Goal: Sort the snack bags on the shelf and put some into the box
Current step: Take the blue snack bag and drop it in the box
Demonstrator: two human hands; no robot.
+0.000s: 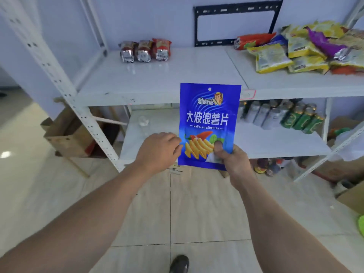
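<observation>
Right hand [233, 162] gripping blue snack bag [208, 123]

shelf [157, 83] middle: bare | back left: 3 red bags [144, 50] | right: bag pile [307, 48] blocks

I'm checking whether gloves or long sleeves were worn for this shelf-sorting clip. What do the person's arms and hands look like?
Both arms are bare as far as the picture shows, with no sleeve in view. The left hand and the right hand wear no gloves. No watch, bracelet or ring can be seen on the wrists or the visible fingers. One dark shoe shows at the bottom edge.
</observation>
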